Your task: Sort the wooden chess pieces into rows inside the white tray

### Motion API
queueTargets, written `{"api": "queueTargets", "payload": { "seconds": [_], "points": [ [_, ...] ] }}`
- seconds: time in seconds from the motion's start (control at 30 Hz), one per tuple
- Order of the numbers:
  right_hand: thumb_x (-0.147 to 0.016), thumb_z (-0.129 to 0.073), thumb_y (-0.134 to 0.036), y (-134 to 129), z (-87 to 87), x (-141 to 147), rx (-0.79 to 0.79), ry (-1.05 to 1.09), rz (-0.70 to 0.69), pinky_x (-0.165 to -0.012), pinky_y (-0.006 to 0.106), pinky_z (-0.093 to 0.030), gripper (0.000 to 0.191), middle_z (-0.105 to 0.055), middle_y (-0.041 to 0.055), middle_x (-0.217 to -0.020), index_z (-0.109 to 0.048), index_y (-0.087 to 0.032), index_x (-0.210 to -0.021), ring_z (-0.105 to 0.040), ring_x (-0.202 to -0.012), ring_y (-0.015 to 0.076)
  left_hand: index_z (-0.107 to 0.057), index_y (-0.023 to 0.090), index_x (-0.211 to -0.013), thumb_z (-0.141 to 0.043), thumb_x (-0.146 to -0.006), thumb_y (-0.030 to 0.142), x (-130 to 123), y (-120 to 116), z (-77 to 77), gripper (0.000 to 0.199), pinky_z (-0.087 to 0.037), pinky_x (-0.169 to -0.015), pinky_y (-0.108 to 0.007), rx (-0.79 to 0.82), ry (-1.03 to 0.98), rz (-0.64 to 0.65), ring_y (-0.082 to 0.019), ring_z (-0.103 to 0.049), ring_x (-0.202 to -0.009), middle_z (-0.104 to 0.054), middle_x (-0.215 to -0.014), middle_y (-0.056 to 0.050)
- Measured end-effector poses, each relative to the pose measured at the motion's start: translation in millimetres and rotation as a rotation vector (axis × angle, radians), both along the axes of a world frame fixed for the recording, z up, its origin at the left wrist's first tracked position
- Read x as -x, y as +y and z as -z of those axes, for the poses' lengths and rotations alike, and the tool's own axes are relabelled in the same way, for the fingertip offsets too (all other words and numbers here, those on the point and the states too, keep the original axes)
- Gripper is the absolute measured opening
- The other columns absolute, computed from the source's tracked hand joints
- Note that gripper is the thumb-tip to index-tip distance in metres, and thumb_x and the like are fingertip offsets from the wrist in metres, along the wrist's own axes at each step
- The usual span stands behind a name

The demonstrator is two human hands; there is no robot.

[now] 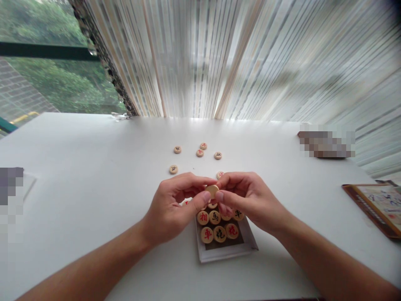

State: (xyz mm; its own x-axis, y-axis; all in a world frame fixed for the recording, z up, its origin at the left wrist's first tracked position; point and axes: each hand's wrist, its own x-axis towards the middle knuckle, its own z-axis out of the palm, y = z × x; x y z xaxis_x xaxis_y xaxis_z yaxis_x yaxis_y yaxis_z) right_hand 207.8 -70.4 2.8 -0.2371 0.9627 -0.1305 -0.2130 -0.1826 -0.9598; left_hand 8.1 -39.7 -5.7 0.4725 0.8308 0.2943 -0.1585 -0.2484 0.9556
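Between the fingertips of both hands is a round wooden Chinese chess piece [212,192], its blank face toward me. My left hand [178,205] pinches it from the left, thumb in front. From the other side my right hand [246,198] grips its edge between thumb and forefinger. Just below sits a shallow white-rimmed box [227,251] with several chess pieces lying in rows, marked in red or black. A black-marked piece [219,234] lies in the nearest row beside a red one [232,231]. The hands cover the box's far part.
Several loose chess pieces lie beyond the hands, including a black-marked one [173,169] and a red-marked one [220,175]. A brown-edged printed object [376,207] rests at the right. A striped curtain [194,58] hangs along the white table's [94,167] far edge.
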Motion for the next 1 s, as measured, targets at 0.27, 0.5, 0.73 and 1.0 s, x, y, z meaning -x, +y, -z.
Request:
{"api": "queueTargets", "payload": {
  "seconds": [0.27,0.5,0.73,1.0],
  "points": [
    [-0.080,-0.094,-0.044,0.7,2.0,-1.5,-0.019,-0.022,0.007,-0.046,0.019,-0.046,0.033,-0.073,0.0031,-0.058,-0.079,-0.014,-0.081,-0.060,-0.046,0.0099,-0.082,0.013,-0.108,-0.075,-0.092,0.011,0.2,2.5,0.0,0.018,-0.063,-0.066,-0.017,0.094,-0.029,-0.004,-0.012,-0.077,-0.074,-0.083,-0.088,-0.005],
    [-0.073,-0.099,-0.038,1.7,0.9,-1.1,-0.024,-0.048,0.051,-0.043,0.020,-0.048,0.030,-0.071,0.0012,-0.059,-0.081,-0.015,-0.080,-0.059,-0.045,0.0100,-0.078,0.011,-0.108,-0.081,-0.091,0.019,0.2,2.9,1.4,0.019,-0.062,-0.063,-0.020,0.124,-0.010,-0.024,-0.013,-0.074,-0.069,-0.078,-0.080,-0.005],
    [-0.070,-0.101,-0.039,1.5,2.5,-0.6,-0.050,-0.039,0.071,-0.043,0.021,-0.053,0.033,-0.073,0.0016,-0.063,-0.080,-0.015,-0.082,-0.064,-0.048,0.0118,-0.081,0.011,-0.103,-0.088,-0.083,0.017,-1.7,2.7,3.5,0.022,-0.066,-0.073,-0.021,0.116,-0.029,-0.028,-0.015,-0.078,-0.077,-0.083,-0.088,-0.008],
    [-0.075,-0.097,-0.044,0.6,1.0,1.0,-0.086,-0.077,0.080,-0.041,0.021,-0.051,0.035,-0.072,0.0020,-0.056,-0.078,-0.015,-0.079,-0.064,-0.044,0.0127,-0.084,0.012,-0.103,-0.082,-0.089,0.021,0.8,3.6,-0.1,0.016,-0.067,-0.072,-0.024,0.096,-0.007,-0.034,-0.018,-0.080,-0.077,-0.084,-0.085,-0.008]
  ]
}}
